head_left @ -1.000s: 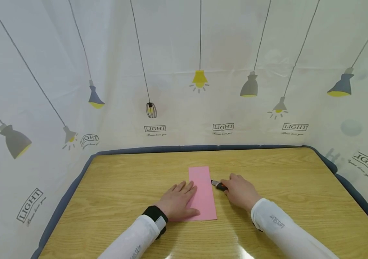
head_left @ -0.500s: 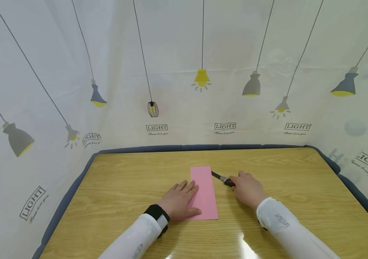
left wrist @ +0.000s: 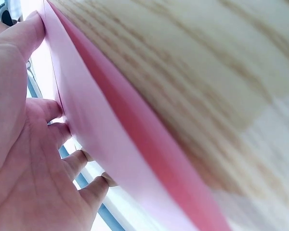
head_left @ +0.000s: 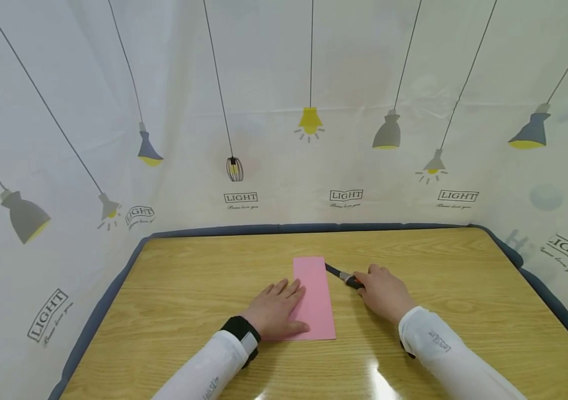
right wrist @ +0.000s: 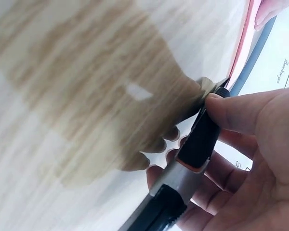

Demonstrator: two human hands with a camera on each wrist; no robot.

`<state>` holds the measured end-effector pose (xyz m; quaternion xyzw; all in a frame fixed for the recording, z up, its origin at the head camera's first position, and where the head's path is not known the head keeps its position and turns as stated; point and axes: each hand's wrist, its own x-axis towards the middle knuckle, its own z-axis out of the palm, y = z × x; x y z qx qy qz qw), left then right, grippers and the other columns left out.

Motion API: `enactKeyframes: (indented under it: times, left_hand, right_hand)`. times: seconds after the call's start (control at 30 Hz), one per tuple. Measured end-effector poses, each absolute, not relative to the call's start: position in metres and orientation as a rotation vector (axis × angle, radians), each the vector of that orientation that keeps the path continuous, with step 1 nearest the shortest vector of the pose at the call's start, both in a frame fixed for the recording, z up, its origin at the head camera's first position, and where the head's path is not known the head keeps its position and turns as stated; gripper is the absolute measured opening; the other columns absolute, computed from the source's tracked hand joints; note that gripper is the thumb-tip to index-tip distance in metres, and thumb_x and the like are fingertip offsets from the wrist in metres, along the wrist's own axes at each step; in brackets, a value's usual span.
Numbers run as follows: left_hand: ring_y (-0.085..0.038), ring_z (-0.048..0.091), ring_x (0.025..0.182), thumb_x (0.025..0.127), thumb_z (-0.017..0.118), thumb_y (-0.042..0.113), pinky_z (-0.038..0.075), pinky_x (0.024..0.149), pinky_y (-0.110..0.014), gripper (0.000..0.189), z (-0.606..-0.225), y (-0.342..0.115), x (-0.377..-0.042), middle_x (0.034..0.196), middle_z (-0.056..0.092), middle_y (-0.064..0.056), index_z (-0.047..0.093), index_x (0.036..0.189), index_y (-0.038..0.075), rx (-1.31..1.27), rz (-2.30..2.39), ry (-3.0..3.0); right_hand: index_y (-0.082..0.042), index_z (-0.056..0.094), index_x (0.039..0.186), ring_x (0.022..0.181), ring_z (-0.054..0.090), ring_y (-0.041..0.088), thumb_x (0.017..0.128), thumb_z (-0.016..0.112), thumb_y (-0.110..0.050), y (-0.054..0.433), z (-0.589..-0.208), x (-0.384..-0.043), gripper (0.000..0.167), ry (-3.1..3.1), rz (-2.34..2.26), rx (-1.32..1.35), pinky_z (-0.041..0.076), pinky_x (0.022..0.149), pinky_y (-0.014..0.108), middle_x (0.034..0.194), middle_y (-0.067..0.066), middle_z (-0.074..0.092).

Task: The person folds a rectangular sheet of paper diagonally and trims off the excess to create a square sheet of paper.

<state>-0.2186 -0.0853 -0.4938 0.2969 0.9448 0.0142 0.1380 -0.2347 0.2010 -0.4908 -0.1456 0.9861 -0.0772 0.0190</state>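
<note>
A folded pink sheet of paper [head_left: 316, 303] lies lengthwise on the wooden table. Its two layers gape apart in the left wrist view, where the upper layer [left wrist: 94, 120] curves above the lower one. My left hand [head_left: 275, 311] rests on the paper's left part, fingers spread, covering some of it. To the right of the sheet, my right hand [head_left: 381, 291] grips the handle of a utility knife [head_left: 348, 279]. The dark blade's tip points at the paper's upper right edge. Seen close in the right wrist view, the knife [right wrist: 183, 166] has a black and silver body under my thumb.
Wood-grain tabletop [head_left: 189, 289] surrounds the paper. A dark blue padded edge [head_left: 284, 228] runs along the table's back and sides. Behind it hangs a pale curtain [head_left: 274, 66] printed with lamps.
Over the first half second my right hand moved right and slightly away with the knife, and more of its dark blade came to show. The left hand and paper stay put.
</note>
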Motion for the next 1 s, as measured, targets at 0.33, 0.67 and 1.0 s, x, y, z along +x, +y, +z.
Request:
enactKeyframes:
  times: [0.33,0.67,1.0]
  left_hand:
    - [-0.028,0.019,0.155,0.096,0.053,0.068,0.021,0.123,-0.048,0.087,-0.491,-0.086,-0.217,0.169,0.022,-0.001,0.030,0.163,0.018,0.866,0.055,2.732]
    - [-0.028,0.018,0.155,0.096,0.052,0.069,0.021,0.123,-0.048,0.087,-0.494,-0.085,-0.219,0.169,0.022,-0.001,0.029,0.163,0.018,0.866,0.027,2.740]
    - [-0.028,0.018,0.155,0.097,0.050,0.070,0.020,0.123,-0.048,0.087,-0.492,-0.085,-0.217,0.169,0.020,0.000,0.028,0.164,0.019,0.857,0.015,2.736]
  right_hand:
    - [-0.011,0.067,0.136,0.084,0.055,0.024,0.096,0.073,-0.023,0.192,-0.492,-0.242,0.042,3.077,-0.205,-0.461,0.054,0.069,0.044,0.100,0.011,0.060]
    - [-0.011,0.067,0.137,0.091,0.058,0.029,0.097,0.071,-0.022,0.179,-0.491,-0.254,0.041,3.066,-0.189,-0.453,0.056,0.075,0.048,0.105,0.014,0.061]
    - [-0.009,0.067,0.136,0.095,0.060,0.031,0.097,0.070,-0.020,0.178,-0.493,-0.261,0.040,3.050,-0.207,-0.424,0.056,0.077,0.050,0.107,0.015,0.061]
